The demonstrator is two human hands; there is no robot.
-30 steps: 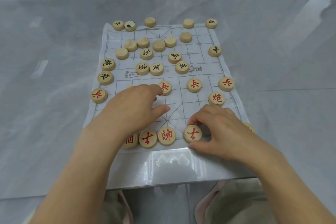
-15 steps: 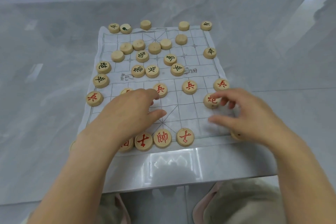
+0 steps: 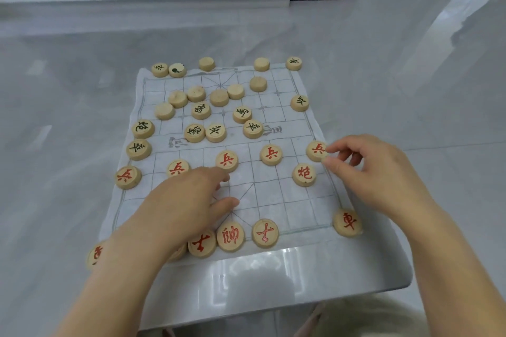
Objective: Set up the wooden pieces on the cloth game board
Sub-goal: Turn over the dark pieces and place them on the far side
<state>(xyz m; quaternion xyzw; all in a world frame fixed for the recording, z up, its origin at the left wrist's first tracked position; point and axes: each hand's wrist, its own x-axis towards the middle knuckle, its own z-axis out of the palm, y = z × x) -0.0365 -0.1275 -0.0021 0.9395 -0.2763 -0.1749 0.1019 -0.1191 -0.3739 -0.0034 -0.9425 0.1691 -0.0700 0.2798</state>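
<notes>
Glossy table [image 3: 301, 268], creased cloth board [image 3: 273, 200], right hand [image 3: 377, 172] pinching round wooden disc [image 3: 316, 151]

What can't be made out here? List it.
All in the head view:
near-left piece: character half covered by the left forearm;
next piece along: almost wholly under that forearm;
blank-topped pieces, far side: no markings show;
cloth board beneath the left hand: covered;
soldier piece, right rim: behind the right hand's pinching fingers.

There are one cloth board [image 3: 273, 194], eleven red-marked pieces [image 3: 271, 154], eleven dark-marked pieces [image 3: 252, 128], eight blank pieces [image 3: 219, 97] and one mostly hidden piece [image 3: 180, 253].
</notes>
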